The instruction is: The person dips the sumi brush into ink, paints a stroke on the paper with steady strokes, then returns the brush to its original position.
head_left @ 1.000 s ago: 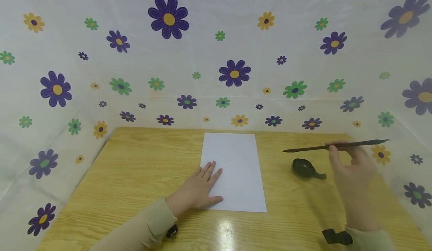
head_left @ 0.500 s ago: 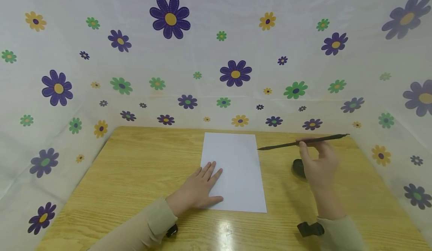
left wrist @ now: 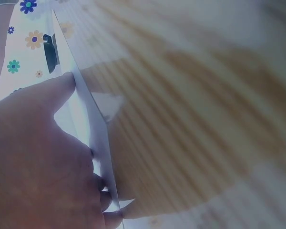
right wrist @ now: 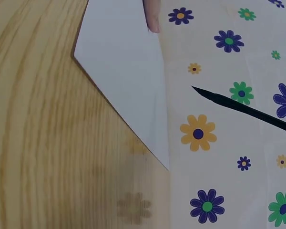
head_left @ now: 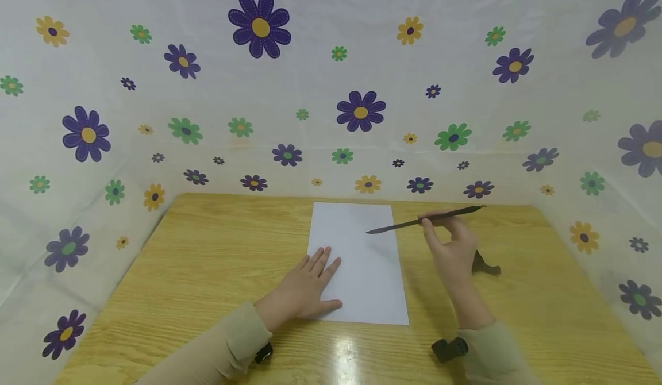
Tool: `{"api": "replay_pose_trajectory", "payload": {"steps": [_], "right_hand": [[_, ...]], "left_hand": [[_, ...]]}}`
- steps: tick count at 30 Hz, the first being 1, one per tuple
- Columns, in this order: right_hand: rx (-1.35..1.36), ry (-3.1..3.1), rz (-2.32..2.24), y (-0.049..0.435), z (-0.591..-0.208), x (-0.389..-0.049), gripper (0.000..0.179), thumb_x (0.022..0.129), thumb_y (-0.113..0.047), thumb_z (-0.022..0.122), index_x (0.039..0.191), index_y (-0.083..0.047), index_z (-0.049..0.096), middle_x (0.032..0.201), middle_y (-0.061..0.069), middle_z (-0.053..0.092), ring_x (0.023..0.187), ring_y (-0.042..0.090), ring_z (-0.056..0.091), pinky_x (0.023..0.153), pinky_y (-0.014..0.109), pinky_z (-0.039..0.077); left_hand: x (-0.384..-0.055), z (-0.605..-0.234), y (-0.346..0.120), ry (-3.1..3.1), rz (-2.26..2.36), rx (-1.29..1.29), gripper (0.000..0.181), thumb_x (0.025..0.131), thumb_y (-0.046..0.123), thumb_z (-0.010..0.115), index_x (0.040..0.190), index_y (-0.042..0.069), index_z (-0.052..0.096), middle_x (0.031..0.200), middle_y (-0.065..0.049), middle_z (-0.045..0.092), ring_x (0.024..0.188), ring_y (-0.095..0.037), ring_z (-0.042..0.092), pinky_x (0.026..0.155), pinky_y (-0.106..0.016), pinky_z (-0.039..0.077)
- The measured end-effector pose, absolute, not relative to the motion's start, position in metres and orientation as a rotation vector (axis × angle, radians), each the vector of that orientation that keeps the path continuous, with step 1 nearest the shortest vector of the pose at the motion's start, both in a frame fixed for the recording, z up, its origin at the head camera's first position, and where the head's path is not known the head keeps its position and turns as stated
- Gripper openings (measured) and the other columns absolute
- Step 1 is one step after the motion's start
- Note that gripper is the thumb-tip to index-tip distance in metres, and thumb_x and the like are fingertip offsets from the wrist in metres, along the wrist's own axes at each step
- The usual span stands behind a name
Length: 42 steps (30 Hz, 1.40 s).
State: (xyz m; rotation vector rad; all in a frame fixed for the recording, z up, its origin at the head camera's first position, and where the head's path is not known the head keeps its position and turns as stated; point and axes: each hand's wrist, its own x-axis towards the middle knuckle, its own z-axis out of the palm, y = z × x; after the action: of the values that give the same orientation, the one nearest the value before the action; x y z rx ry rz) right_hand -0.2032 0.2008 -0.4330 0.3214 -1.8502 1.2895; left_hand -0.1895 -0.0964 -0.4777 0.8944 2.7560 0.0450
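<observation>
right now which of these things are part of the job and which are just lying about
Seemingly in the job:
brush, in the right grip, tip over the paper
paper, under the left grip

Seemingly just there:
black object, partly hidden, so its use is unclear
flowered cloth, behind the table

No readable text, labels, brands, numbers or signs in the head view or either wrist view.
</observation>
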Motion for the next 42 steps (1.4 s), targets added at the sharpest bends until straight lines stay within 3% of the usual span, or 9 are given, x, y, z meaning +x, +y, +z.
{"api": "replay_pose_trajectory", "payload": {"steps": [7,34,36,39,42], "right_hand": [[0.335,-1.883,1.297,0.184,-0.439,-0.213,0.010,0.088,0.017,0.073,0.097,0.013,0.074,0.092,0.029,0.076,0.091,-0.015,0.064,0.092,0.006,0.051],[0.251,-1.997,1.351,0.151,-0.460,-0.225,0.012,0.089,0.009,0.078,0.101,0.008,0.074,0.096,0.021,0.081,0.086,-0.016,0.062,0.092,0.006,0.050],[0.246,-2.019,1.337,0.150,-0.461,-0.225,0.013,0.089,0.008,0.078,0.101,0.007,0.074,0.095,0.021,0.081,0.086,-0.011,0.064,0.091,0.005,0.049],[0.235,-2.069,1.283,0.148,-0.461,-0.225,0.012,0.090,0.006,0.078,0.101,0.006,0.074,0.094,0.019,0.081,0.083,0.005,0.070,0.087,0.007,0.050],[0.224,-2.129,1.212,0.147,-0.459,-0.223,0.011,0.090,0.004,0.078,0.101,0.004,0.074,0.094,0.017,0.081,0.084,0.025,0.075,0.084,0.018,0.055]], "left_hand": [[-0.191,-0.478,-0.097,2.756,0.038,0.909,0.090,0.103,0.065,0.054,0.170,0.013,0.025,0.179,-0.018,0.015,0.167,-0.033,0.017,0.135,-0.051,0.025],[-0.190,-0.478,-0.096,2.756,0.011,0.901,0.091,0.103,0.067,0.053,0.171,0.015,0.024,0.179,-0.016,0.014,0.167,-0.032,0.017,0.135,-0.049,0.025],[-0.190,-0.477,-0.096,2.758,0.014,0.905,0.091,0.102,0.067,0.054,0.170,0.015,0.025,0.179,-0.016,0.014,0.167,-0.032,0.017,0.134,-0.049,0.025],[-0.190,-0.477,-0.096,2.759,0.014,0.905,0.091,0.102,0.067,0.055,0.170,0.015,0.025,0.179,-0.016,0.014,0.167,-0.031,0.017,0.134,-0.049,0.026],[-0.190,-0.477,-0.096,2.760,0.010,0.905,0.091,0.102,0.067,0.055,0.170,0.015,0.026,0.179,-0.016,0.014,0.167,-0.031,0.017,0.134,-0.049,0.026]]}}
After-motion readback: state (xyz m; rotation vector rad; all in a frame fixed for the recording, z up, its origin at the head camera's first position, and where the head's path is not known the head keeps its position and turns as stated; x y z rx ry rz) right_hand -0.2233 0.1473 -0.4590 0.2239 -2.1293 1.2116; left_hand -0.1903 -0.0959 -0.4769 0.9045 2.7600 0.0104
